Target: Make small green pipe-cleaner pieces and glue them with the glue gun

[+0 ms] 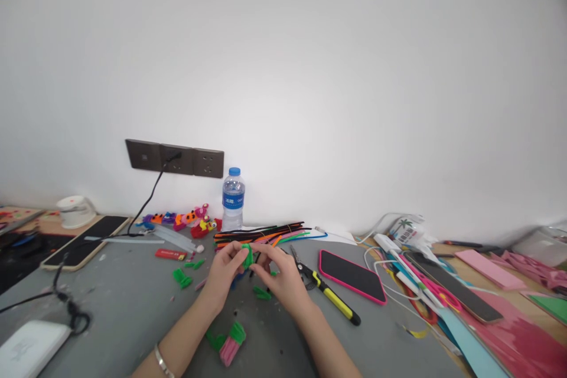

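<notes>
My left hand [225,271], with a silver bangle on the wrist, pinches a small green fuzzy piece [247,255] between thumb and fingers. Close on its right, my right hand [281,274] has its thumb and fingers curled beside the same piece; what lies between its fingertips is too small to make out. Below the hands on the grey mat [274,342] lies a pink and green fuzzy piece [233,345]. Loose green pieces [181,277] rest left of my left hand. Behind the hands is a bundle of coloured pipe cleaners [266,235].
A water bottle [233,201] stands by the wall. Pliers with yellow handles [334,301] and a pink-edged phone [352,276] lie at the right, near cables and pink scissors [436,289]. At the left are another phone [86,242] and a white power bank [33,348].
</notes>
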Motion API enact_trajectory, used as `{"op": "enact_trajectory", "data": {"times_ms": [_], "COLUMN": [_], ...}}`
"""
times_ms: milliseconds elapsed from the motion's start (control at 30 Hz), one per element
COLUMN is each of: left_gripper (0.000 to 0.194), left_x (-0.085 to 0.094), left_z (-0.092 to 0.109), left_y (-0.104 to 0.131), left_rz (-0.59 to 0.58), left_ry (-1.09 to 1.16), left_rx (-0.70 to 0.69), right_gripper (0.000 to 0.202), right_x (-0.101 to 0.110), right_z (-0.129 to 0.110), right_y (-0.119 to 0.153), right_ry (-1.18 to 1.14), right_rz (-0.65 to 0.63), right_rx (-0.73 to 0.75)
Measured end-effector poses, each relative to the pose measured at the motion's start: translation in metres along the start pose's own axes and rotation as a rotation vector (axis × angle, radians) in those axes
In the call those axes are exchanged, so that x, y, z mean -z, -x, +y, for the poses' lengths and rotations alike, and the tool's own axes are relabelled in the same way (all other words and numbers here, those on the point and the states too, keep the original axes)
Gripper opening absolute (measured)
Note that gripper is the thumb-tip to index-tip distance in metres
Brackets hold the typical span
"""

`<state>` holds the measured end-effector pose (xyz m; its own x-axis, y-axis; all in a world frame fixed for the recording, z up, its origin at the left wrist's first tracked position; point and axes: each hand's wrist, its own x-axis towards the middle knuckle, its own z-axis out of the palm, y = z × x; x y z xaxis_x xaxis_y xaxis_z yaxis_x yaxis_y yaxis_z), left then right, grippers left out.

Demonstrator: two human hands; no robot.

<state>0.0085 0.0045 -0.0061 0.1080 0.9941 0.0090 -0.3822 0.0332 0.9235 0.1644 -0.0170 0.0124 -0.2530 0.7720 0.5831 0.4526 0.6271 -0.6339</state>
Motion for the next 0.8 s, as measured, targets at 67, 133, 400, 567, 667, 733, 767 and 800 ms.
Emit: {"op": "enact_trajectory", "data": {"times_ms": [67,133,400,567,667,733,767,800], "left_gripper": [0.032,0.033,0.039,0.038,0.038,0.038,0.039,0.039], "left_x": [-0.0001,-0.0003,-0.0025,-0.0017,-0.0017,-0.0023,-0.0026,-0.0028], "left_z": [0.0005,0.001,0.0048,0.0055,0.006,0.0068,0.0071,0.0071], "left_y": [0.0004,0.0007,0.0024,0.0021,0.0019,0.0022,0.0024,0.0026], "left_rz": [-0.005,-0.014,-0.038,-0.04,-0.035,-0.028,-0.025,-0.02], "left_ry": [-0.007,-0.006,-0.009,-0.036,-0.037,-0.042,-0.044,-0.045], "left_rx": [0.007,0.008,-0.008,-0.02,-0.019,-0.02,-0.02,-0.019], "right_gripper": [0.028,0.026,0.022,0.024,0.024,0.024,0.025,0.025], "right_x": [0.0007,0.0014,0.0008,0.0004,0.0003,0.0,-0.0001,-0.0003], "right_z": [-0.0004,-0.0014,-0.0031,-0.002,-0.0016,-0.0014,-0.0013,-0.0012], "right_y": [-0.0001,-0.0005,-0.0015,-0.001,-0.001,-0.0008,-0.0006,-0.0004], "right_ry": [0.028,0.067,0.123,0.117,0.109,0.11,0.111,0.113], "right_rz": [0.005,0.011,0.029,0.031,0.032,0.031,0.029,0.027], "right_rx": [0.013,0.032,0.077,0.079,0.082,0.073,0.065,0.055]}}
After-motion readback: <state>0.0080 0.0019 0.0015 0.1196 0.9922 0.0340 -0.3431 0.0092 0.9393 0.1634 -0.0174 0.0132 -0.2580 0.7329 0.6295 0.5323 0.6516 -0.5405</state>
